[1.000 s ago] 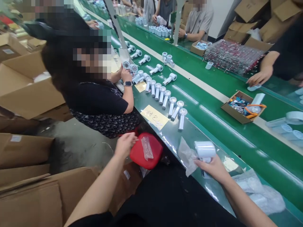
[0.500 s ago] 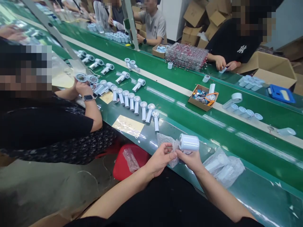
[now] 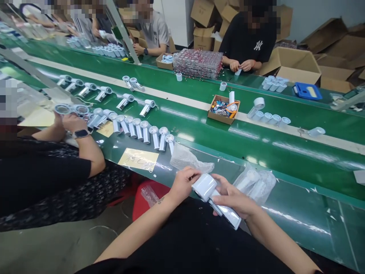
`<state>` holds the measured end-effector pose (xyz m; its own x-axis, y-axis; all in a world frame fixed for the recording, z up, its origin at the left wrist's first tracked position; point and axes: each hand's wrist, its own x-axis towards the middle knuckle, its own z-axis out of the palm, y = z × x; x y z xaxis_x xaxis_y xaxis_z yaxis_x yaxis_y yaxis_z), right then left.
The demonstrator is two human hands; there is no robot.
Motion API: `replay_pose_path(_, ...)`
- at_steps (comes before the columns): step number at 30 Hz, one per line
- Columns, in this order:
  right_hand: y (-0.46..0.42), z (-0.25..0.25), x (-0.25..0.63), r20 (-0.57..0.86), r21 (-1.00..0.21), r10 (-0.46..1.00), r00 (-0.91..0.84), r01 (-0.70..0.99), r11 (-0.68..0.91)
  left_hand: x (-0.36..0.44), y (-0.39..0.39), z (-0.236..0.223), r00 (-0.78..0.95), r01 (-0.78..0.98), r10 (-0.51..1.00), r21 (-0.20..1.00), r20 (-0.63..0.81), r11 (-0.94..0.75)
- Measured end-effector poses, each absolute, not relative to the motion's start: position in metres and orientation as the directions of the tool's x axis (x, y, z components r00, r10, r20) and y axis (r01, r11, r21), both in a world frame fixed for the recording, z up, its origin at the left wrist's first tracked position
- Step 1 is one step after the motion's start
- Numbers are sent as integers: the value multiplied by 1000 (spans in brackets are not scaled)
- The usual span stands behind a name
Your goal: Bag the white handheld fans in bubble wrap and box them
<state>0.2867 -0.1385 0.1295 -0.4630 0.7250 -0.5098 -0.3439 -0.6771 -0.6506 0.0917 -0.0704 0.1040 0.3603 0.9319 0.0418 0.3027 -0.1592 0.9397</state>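
Observation:
A white handheld fan point(image 3: 205, 187) lies tilted across both my hands at the near edge of the green bench point(image 3: 285, 198). My right hand point(image 3: 234, 198) is wrapped around its handle, which points down to the right. My left hand point(image 3: 184, 182) pinches the clear plastic bag point(image 3: 188, 160) beside the fan's round head; the bag spreads out on the bench above it. To the right of my hands lies a pile of bagged fans point(image 3: 255, 184).
A row of several white fans point(image 3: 137, 128) lies on the bench to the left, by a yellow paper label point(image 3: 138, 160). A seated co-worker's arm point(image 3: 82, 142) rests there. A small cardboard box of parts point(image 3: 224, 110) sits on the belt. More people work across the line.
My left hand came up from the red stool to the fan and bag. The fan went from upright to tilted, handle out of the bag. The view swung right.

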Motion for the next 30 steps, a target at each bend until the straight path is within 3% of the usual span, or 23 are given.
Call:
replay_pose_path(5,-133,105,286,-510,-529,712,-483,-476,-702,98,-74,89,438,230,888,972,-142,41)
replay_pose_path(9,-137,97,291,-592,-559,727,-349,-472,-681,106,-76,83,137,91,952,961,-273,262)
replay_pose_path(11,-140,95,292,-626,-581,725,-288,-447,-680,112,-79,88,92,80,969,972,-228,221)
replay_pose_path(15,-144,95,294,-624,-641,745,-236,-391,-661,116,-83,105,353,231,935,965,34,-123)
replay_pose_path(17,-143,98,299,-619,-641,756,-215,-418,-644,111,-85,107,426,269,901,938,86,-217)
replay_pose_path(20,-144,103,307,-622,-603,759,-191,-501,-620,107,-86,101,323,334,946,938,-22,-93)
replay_pose_path(22,-147,104,309,-627,-596,754,-195,-503,-626,112,-86,96,195,298,970,951,-143,81)
replay_pose_path(24,-149,102,308,-618,-612,750,-234,-455,-647,125,-85,96,176,229,967,963,-182,140)
replay_pose_path(27,-150,99,308,-596,-656,756,-271,-379,-653,143,-81,103,402,262,916,956,14,-129)
replay_pose_path(30,-149,98,318,-598,-670,774,-205,-402,-624,143,-78,108,598,319,775,826,205,-465)
